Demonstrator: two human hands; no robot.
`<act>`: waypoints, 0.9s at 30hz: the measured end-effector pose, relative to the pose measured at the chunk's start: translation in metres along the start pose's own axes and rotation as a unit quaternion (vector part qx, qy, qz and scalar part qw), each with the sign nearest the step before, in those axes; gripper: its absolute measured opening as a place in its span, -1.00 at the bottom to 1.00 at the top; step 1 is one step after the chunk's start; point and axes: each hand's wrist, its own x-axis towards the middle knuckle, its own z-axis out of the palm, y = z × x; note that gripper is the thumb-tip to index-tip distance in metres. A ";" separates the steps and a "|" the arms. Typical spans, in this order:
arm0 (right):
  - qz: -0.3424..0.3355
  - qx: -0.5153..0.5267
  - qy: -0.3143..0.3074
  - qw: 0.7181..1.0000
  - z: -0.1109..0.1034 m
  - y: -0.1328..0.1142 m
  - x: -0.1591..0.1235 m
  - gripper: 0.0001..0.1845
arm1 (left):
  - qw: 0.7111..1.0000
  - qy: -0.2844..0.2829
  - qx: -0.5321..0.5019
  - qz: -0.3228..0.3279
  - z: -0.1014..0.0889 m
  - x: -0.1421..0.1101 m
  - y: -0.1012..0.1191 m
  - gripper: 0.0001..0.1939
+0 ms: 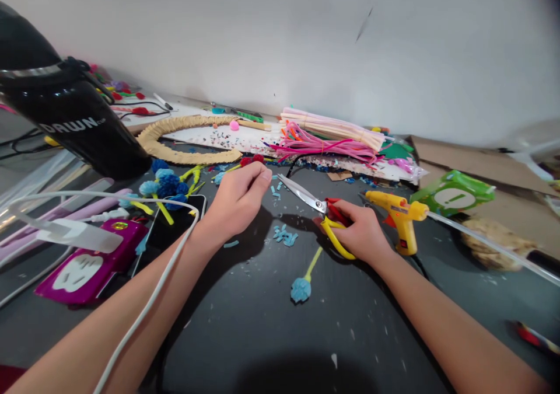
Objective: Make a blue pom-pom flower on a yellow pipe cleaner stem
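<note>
My right hand (361,230) grips a pair of scissors (301,194) with red and yellow handles. The blades look closed or almost closed, and their tips point toward my left hand (240,198). That hand is closed with thumb and fingers pressed together; what it pinches, if anything, is hidden. Small blue cut pieces (285,236) lie on the dark table between the hands. Closer to me rests a light-blue flower (301,289) with a yellow-green stem. Darker blue flowers (168,182) are bunched left of my left hand.
A yellow glue gun (398,210) stands right of my right hand, near a green packet (455,194). Bundled pipe cleaners (332,140) and a tan ring (153,143) lie at the back. At left are a black bottle (79,114), a purple power strip (90,271) and a white cable (157,292).
</note>
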 end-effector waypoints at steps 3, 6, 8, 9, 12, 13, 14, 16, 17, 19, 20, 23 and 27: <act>-0.003 -0.004 0.000 1.000 0.000 0.001 0.000 -0.74 | 1.000 -0.005 -0.003 0.001 0.000 -0.001 0.000 -0.68; -0.001 -0.002 0.002 1.000 0.000 0.000 0.000 -0.74 | 1.000 -0.007 0.001 -0.002 0.000 -0.001 0.000 -0.67; -0.002 -0.004 0.001 1.000 0.000 -0.001 0.000 -0.74 | 1.000 -0.007 -0.001 -0.003 0.001 -0.001 0.000 -0.67; -0.003 -0.004 -0.001 1.000 -0.001 -0.001 0.000 -0.74 | 1.000 -0.008 -0.003 -0.003 0.001 -0.001 -0.001 -0.67; -0.004 -0.005 -0.002 1.000 -0.001 -0.001 0.001 -0.76 | 1.000 -0.013 -0.004 -0.004 0.002 0.000 -0.002 -0.68; -0.003 -0.004 0.000 1.000 -0.001 -0.001 0.001 -0.76 | 1.000 -0.013 -0.002 -0.003 0.002 0.000 -0.002 -0.68; -0.002 -0.002 0.001 1.000 -0.001 0.000 0.000 -0.77 | 1.000 -0.013 0.000 -0.003 0.002 0.000 -0.002 -0.67; -0.002 0.001 0.002 1.000 0.000 0.001 0.000 -0.77 | 1.000 -0.011 0.003 -0.002 0.001 0.000 -0.002 -0.67; -0.003 0.002 0.000 1.000 0.000 0.001 0.000 -0.77 | 1.000 -0.011 0.005 -0.001 0.001 0.000 -0.002 -0.67; -0.006 0.000 -0.005 1.000 0.000 0.001 0.000 -0.77 | 1.000 -0.015 0.009 -0.001 0.002 0.000 -0.002 -0.67; -0.007 -0.001 -0.006 1.000 0.000 0.001 0.000 -0.78 | 1.000 -0.019 0.011 -0.001 0.002 0.000 -0.002 -0.67; -0.002 -0.002 -0.011 1.000 -0.001 0.000 0.001 -0.77 | 1.000 -0.027 0.016 -0.001 0.002 0.000 -0.002 -0.67; -0.002 0.000 -0.011 1.000 -0.001 0.000 0.001 -0.75 | 1.000 -0.025 0.015 -0.001 0.002 0.001 -0.003 -0.67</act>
